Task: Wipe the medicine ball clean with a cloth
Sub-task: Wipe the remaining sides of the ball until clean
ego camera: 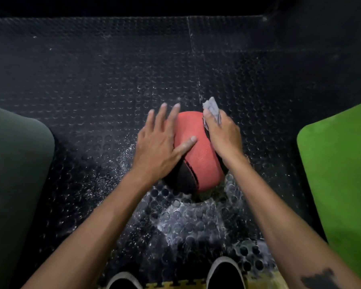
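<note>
The medicine ball [196, 155] sits on the studded floor mat [92, 101]. The left hand [161, 142] presses it with flat, released fingers; the right hand [223, 132] grasps the cloth [212, 107] against its side. A strong wipe could roll the ball away.

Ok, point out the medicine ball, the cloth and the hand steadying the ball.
medicine ball [198, 161]: head view, on its red panel.
cloth [212, 107]: head view, on the grey corner sticking out above the right hand's fingers.
left hand [158, 140]: head view, on the back of the hand.
</note>
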